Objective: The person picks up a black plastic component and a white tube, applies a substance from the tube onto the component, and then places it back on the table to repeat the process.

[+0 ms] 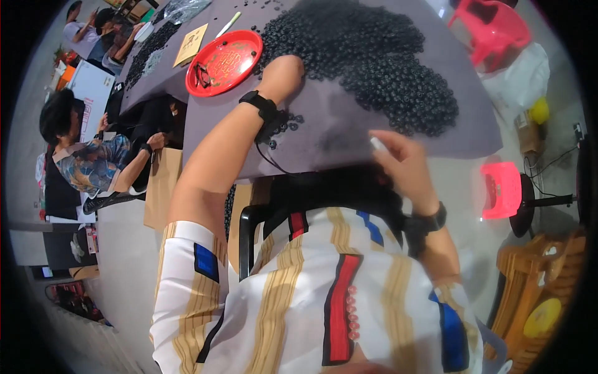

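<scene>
A large heap of shiny black beads spreads over the grey-covered table. At its near left edge my left hand is curled into a fist; the fingertips and anything inside are hidden. A few loose beads lie beside that wrist. My right hand hovers near the table's front edge, slightly blurred, thumb and fingers drawn together. Something small and white shows at its fingertips; I cannot tell whether it is a nail or an object. Left of my left hand sits a red plate with gold patterns, a few beads and a dark thin item.
A tan card and a pale green-and-white stick lie beyond the plate. A thin black cord hangs at the table's front edge. A person sits at left. Pink stools and wooden chairs stand right.
</scene>
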`<action>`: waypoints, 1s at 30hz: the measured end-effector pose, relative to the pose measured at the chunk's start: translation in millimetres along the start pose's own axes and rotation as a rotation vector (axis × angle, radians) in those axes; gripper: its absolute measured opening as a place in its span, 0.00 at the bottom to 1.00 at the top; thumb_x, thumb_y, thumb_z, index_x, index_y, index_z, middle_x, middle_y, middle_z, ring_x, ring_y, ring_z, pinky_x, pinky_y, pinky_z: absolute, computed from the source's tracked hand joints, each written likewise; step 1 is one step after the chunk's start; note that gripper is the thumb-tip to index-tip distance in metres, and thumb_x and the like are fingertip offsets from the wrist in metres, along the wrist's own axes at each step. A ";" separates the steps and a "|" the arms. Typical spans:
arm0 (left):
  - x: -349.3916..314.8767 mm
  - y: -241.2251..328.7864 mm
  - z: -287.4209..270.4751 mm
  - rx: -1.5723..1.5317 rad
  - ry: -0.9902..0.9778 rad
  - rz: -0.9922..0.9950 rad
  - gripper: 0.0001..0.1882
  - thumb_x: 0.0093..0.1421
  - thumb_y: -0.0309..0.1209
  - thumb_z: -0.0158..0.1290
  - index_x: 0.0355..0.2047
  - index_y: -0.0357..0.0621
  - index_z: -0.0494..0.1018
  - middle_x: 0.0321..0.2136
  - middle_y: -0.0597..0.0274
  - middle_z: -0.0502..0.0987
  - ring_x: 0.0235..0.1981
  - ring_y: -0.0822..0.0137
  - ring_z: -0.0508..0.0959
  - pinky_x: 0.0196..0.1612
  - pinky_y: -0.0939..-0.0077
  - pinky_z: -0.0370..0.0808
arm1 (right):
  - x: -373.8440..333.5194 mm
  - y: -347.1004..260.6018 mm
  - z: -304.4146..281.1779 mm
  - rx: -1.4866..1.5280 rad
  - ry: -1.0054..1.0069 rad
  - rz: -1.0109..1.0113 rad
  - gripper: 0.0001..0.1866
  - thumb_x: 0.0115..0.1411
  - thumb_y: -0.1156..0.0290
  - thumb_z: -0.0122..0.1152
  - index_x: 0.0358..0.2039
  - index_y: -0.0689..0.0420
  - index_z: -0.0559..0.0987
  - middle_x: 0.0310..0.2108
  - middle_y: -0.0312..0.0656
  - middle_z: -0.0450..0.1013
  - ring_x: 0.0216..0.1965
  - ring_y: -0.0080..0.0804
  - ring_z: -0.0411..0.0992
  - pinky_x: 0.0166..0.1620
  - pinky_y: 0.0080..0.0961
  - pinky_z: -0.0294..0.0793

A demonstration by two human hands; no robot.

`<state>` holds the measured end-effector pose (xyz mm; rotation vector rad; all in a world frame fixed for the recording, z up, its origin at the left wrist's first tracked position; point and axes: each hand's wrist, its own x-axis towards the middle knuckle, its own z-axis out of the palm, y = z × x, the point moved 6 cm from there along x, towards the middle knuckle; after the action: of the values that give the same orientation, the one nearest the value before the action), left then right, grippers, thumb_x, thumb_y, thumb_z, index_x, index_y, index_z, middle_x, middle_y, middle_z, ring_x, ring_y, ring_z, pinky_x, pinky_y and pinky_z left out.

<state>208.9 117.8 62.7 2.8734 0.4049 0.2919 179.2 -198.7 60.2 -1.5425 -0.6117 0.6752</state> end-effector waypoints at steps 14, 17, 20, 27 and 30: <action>-23.5 7.4 -2.8 -0.109 0.008 0.054 0.08 0.49 0.27 0.59 0.32 0.42 0.76 0.26 0.51 0.77 0.31 0.54 0.79 0.36 0.61 0.75 | -8.7 -10.8 7.7 0.031 0.036 -0.001 0.15 0.58 0.76 0.58 0.47 0.59 0.77 0.28 0.28 0.69 0.28 0.12 0.63 0.31 0.12 0.64; -41.8 36.5 -35.2 -0.638 -0.122 -0.057 0.06 0.55 0.26 0.56 0.33 0.39 0.75 0.28 0.55 0.78 0.30 0.62 0.80 0.35 0.68 0.77 | -8.5 -18.1 6.9 -0.038 0.052 -0.087 0.15 0.59 0.74 0.57 0.48 0.57 0.77 0.32 0.29 0.72 0.24 0.12 0.64 0.24 0.11 0.64; -85.6 58.4 -53.9 -1.358 -0.301 -0.262 0.06 0.61 0.26 0.51 0.37 0.36 0.72 0.31 0.58 0.78 0.30 0.68 0.79 0.36 0.73 0.79 | -7.7 -44.3 12.4 -0.130 0.062 -0.224 0.13 0.59 0.75 0.58 0.46 0.56 0.78 0.34 0.30 0.72 0.26 0.13 0.65 0.27 0.11 0.65; -149.8 95.9 -36.4 -2.173 -0.350 -0.293 0.07 0.62 0.27 0.51 0.39 0.39 0.72 0.34 0.54 0.79 0.31 0.66 0.81 0.37 0.72 0.81 | -7.1 -70.7 44.4 -0.071 0.071 -0.398 0.16 0.57 0.75 0.61 0.47 0.57 0.77 0.34 0.31 0.71 0.34 0.16 0.68 0.39 0.14 0.68; -155.3 102.7 -31.5 -2.207 -0.344 -0.294 0.07 0.63 0.27 0.51 0.39 0.39 0.72 0.34 0.56 0.79 0.32 0.67 0.80 0.38 0.73 0.80 | -6.6 -66.7 48.0 -0.023 0.031 -0.362 0.18 0.56 0.76 0.61 0.49 0.57 0.76 0.35 0.33 0.71 0.36 0.16 0.68 0.40 0.15 0.68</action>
<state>80.9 -17.7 92.8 0.6502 0.1453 0.0337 140.3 -165.6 124.9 -1.4112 -0.8510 0.3693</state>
